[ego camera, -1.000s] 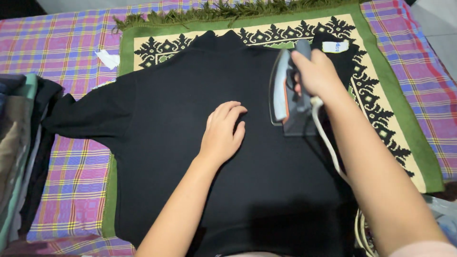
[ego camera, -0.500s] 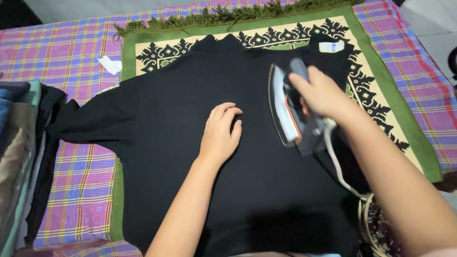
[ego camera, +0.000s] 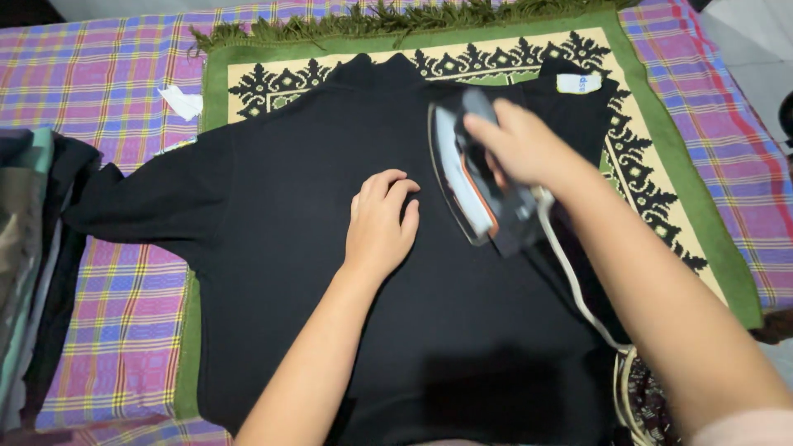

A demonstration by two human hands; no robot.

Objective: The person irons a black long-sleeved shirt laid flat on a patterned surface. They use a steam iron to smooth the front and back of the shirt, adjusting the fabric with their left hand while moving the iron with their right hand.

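Observation:
A black shirt (ego camera: 314, 149) lies spread flat on a green and cream patterned mat (ego camera: 661, 190). My left hand (ego camera: 382, 221) rests palm down on the middle of the shirt, fingers together and flat. My right hand (ego camera: 516, 147) grips the handle of a grey and orange clothes iron (ego camera: 471, 186), which sits on the shirt just right of my left hand, tipped toward its left edge. The iron's white cord (ego camera: 578, 289) trails down along my right forearm to a coil at the lower right.
The mat lies on a pink and purple checked cloth (ego camera: 124, 306). A stack of folded clothes (ego camera: 29, 248) stands at the left edge. A white scrap (ego camera: 183, 101) lies near the mat's upper left corner. A white label (ego camera: 578, 83) shows on the shirt's right sleeve.
My right hand has slid the iron leftward across the shirt, closer to my left hand. My left hand has stayed in place on the fabric.

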